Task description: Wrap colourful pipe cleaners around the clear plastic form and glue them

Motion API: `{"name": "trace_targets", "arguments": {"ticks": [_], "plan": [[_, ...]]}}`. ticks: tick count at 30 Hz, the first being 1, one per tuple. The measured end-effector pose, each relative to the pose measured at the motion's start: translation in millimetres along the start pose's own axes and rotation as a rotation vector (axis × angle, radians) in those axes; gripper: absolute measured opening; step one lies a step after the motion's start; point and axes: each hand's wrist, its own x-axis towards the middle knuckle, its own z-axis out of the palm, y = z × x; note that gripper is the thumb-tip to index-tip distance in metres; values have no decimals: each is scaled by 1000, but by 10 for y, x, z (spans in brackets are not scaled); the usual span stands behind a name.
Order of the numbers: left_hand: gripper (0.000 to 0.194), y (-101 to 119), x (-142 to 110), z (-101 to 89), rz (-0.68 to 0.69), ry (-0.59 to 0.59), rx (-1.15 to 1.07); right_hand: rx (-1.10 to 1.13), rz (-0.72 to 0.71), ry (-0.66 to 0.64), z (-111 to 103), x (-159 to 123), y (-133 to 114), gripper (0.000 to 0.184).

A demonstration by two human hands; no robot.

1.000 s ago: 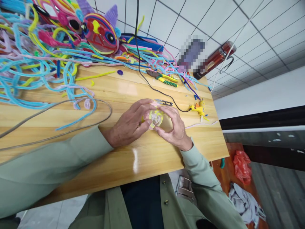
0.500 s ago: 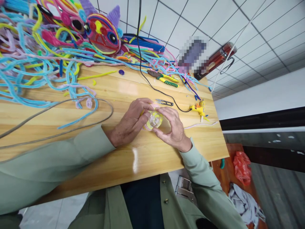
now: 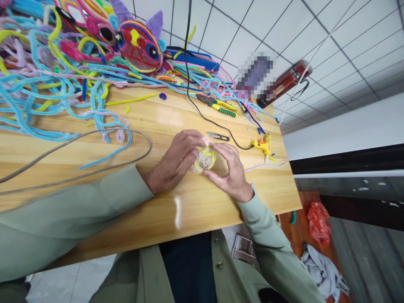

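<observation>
Between my hands is a small round piece (image 3: 206,159), with pink and yellow bands around a shiny clear middle. It lies at the tabletop, and its left edge is partly covered by my fingers. My left hand (image 3: 177,156) closes on it from the left, thumb pressed along the near side and fingers over the far edge. From the right, my right hand (image 3: 229,169) pinches its rim, with the thumb low and the index finger high. Just beyond them lie thread snips (image 3: 218,136) with dark handles.
A tangle of coloured pipe cleaners (image 3: 66,90) covers the back left, with a fish-like mask (image 3: 141,50) on it. Pliers (image 3: 217,106), a yellow glue gun (image 3: 262,145) and a red thermos (image 3: 284,84) stand or lie toward the right. A black cord (image 3: 202,115) crosses the wooden table (image 3: 151,219).
The view has shifted very slightly. Both hands keep their hold on the round piece, and its middle shows a little differently, as if tilted slightly.
</observation>
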Motion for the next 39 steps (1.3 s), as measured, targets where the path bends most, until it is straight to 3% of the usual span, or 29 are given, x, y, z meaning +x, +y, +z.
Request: {"name": "trace_targets", "arguments": {"ticks": [18,32,39], "plan": [[29,-4,-35,5,-14,-9,-18,8,68,1,-6,-3,-38,75],[38,-19,-45,-74,48,-141,51,39,101,-15,9,-18,1,75],[42,-30,-132,50,26,-42,50,52,99,14,-31,-22,-12,72]]}}
